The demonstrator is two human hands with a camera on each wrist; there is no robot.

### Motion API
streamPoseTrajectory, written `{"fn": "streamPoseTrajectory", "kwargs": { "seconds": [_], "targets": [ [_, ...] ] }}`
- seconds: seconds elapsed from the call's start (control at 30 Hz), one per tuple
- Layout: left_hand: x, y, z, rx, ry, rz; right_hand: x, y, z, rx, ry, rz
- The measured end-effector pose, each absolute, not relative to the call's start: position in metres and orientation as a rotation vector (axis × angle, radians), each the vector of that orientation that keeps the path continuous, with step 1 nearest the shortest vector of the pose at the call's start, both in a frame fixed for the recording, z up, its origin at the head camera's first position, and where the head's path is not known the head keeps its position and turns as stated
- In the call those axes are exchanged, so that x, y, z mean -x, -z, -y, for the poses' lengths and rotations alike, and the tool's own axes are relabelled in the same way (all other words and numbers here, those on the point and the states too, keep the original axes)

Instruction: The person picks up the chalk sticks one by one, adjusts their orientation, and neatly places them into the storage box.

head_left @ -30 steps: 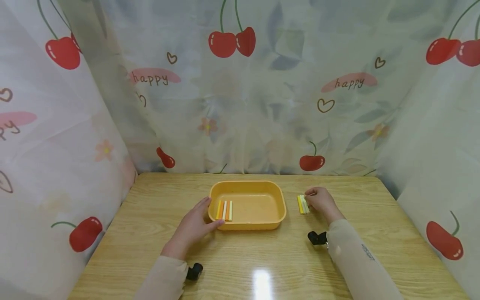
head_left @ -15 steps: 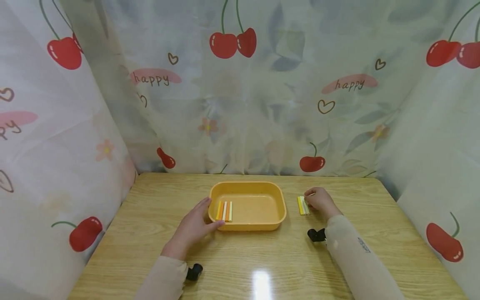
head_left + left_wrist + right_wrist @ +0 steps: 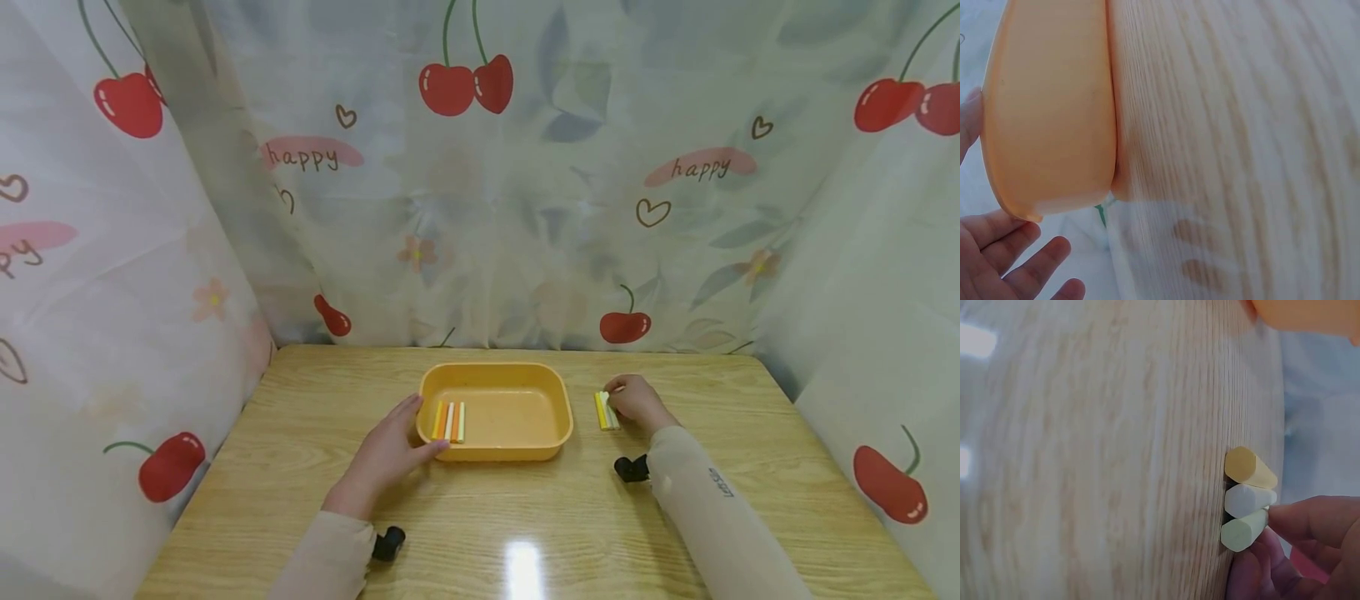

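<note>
My left hand (image 3: 382, 454) rests against the left end of an orange-yellow plastic tray (image 3: 517, 452), its thumb at the near rim. In the left wrist view its fingers (image 3: 1025, 265) are spread, fairly straight, at the tray's corner. Several chalk sticks (image 3: 450, 422) lie side by side inside the tray's left end. Right of the tray, my right hand (image 3: 639, 402) pinches a pale green chalk stick (image 3: 1242, 533) on the table. Beside it, lined up on the tabletop, lie a white chalk stick (image 3: 1244, 501) and a yellow chalk stick (image 3: 1247, 467).
The wood-grain table (image 3: 570, 533) runs up to a printed curtain (image 3: 525, 250) at the back, with curtain on both sides as well. Black wrist mounts (image 3: 388, 544) stick out from both sleeves.
My right hand has shifted slightly left toward the chalk row, and the far end of the pale green stick now leans toward the white one. The left hand and tray stay put.
</note>
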State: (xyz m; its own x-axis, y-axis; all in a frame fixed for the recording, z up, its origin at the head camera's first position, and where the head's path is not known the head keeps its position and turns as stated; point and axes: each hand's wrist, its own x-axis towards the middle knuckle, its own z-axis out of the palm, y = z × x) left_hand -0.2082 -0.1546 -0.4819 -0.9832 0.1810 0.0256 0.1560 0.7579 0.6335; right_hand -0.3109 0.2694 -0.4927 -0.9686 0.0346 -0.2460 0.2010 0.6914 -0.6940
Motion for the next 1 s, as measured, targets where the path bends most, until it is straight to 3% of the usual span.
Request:
{"fn": "streamPoseTrajectory", "kwargs": {
  "seconds": [1.0],
  "targets": [
    [0.2063, 0.4784, 0.153, -0.256, -1.032, -2.909, 0.3028, 0.483, -0.2749, -0.013, 0.742, -2.826]
  ]
}}
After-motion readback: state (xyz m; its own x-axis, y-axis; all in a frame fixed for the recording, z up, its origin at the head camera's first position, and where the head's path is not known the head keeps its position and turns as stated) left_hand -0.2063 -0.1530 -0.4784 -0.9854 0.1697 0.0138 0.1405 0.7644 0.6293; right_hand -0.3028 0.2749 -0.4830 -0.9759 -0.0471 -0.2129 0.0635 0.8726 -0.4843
